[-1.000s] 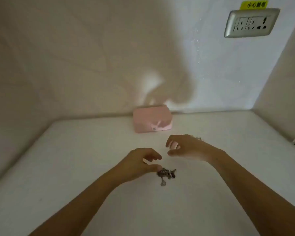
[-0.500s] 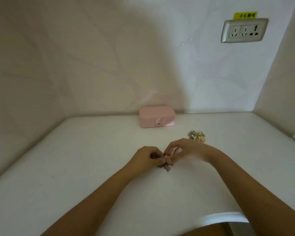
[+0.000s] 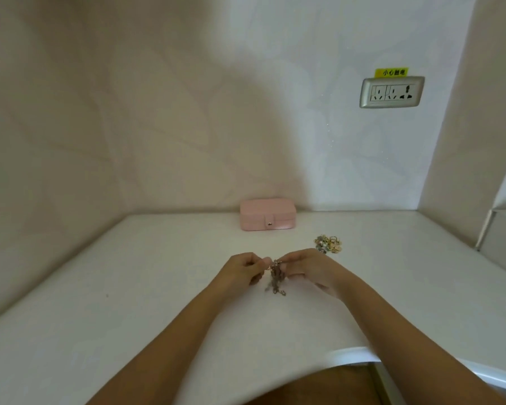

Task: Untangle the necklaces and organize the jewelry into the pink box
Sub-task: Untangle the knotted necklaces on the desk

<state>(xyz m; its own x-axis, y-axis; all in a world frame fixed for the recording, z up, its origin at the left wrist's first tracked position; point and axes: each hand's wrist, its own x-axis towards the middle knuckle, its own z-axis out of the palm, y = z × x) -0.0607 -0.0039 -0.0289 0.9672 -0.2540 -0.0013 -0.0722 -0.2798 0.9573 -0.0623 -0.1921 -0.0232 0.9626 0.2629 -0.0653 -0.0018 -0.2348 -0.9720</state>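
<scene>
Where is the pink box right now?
The pink box sits closed at the back of the white table, against the wall, beyond both hands and left of the small jewelry pile.

Two bare forearms are shown, ending in an ungloved left hand (image 3: 240, 271) and right hand (image 3: 310, 268); no sleeves, rings or watch can be made out

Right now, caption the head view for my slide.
Both hands, left and right, pinch a tangled necklace clump above the white table; pink box closed behind.
</scene>
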